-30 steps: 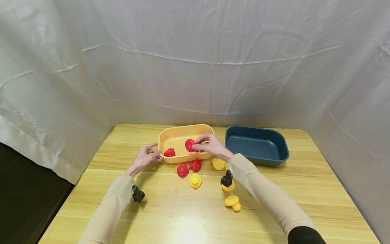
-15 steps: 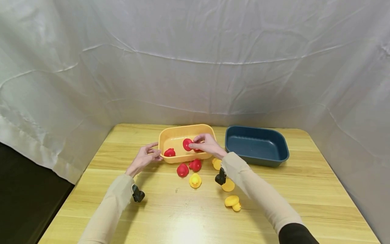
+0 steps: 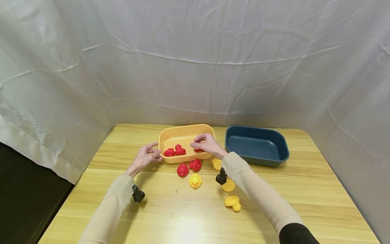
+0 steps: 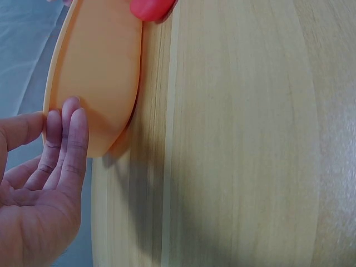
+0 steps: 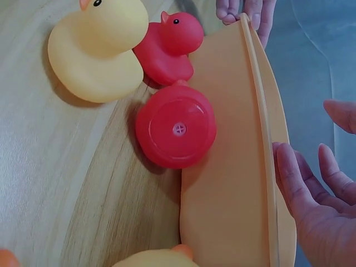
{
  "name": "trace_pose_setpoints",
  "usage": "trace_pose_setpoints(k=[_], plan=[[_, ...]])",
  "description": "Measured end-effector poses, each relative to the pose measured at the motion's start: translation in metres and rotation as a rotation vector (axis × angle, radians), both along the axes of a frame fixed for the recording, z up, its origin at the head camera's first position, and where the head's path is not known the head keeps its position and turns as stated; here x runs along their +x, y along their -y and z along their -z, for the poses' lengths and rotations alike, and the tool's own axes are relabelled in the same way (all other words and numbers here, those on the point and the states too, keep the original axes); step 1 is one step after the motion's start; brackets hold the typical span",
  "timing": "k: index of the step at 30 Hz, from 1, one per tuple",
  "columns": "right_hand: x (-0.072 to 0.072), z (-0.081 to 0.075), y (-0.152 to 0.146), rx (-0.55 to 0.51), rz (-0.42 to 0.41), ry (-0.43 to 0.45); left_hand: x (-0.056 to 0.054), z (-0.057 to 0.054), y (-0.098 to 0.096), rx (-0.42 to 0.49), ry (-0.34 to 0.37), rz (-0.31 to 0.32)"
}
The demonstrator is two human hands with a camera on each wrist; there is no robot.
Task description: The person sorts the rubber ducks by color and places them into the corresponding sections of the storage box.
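Observation:
My left hand [image 3: 145, 156] holds the left end of an orange plastic tub [image 4: 100, 55], thumb at the rim and fingers along the outer wall. Inside lie two red rubber ducks, one a left duck [image 3: 169, 152] and one a middle duck [image 3: 179, 150]. My right hand [image 3: 208, 144] is over the tub's right part, thumb and fingers apart with nothing between them. Below its fingers another red duck [image 3: 197, 149] shows, partly hidden. In front of the tub are an upright red duck [image 3: 182, 170] and a tipped red duck [image 5: 178, 128].
A yellow duck [image 3: 195, 181] stands before the red ones. Several more lie near my right forearm, including a tipped yellow duck [image 3: 233, 202]. A dark blue tub [image 3: 265, 159] stands at right on the wooden table [image 3: 317, 189], against the grey curtain [image 3: 195, 67].
My right hand has shifted slightly left and let go of the red duck, which now lies in the orange tub beside the left one. My left hand has stayed put.

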State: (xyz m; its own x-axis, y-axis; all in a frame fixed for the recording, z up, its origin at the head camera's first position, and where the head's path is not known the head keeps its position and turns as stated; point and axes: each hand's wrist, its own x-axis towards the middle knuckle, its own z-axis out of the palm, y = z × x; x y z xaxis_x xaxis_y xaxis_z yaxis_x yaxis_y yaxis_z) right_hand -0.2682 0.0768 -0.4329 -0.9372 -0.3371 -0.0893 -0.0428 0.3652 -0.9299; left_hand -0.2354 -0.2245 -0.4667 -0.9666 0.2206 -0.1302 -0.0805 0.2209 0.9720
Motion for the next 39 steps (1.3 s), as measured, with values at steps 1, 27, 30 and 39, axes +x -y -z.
trace_pose_setpoints(k=[1, 27, 30, 39], plan=[[0.0, 0.0, -0.001, -0.007, 0.0, 0.008, 0.0, 0.0, 0.0, 0.0, -0.001, 0.0], [0.031, 0.009, -0.029, -0.008, -0.24, -0.053, 0.001, -0.001, 0.0, 0.01, 0.008, 0.004], [0.037, 0.016, -0.034, -0.037, -0.316, -0.068, 0.001, 0.0, 0.0, 0.009, 0.008, 0.004], [0.043, 0.031, -0.042, -0.052, -0.415, -0.084, 0.0, -0.001, 0.0, 0.004, 0.009, 0.003]])
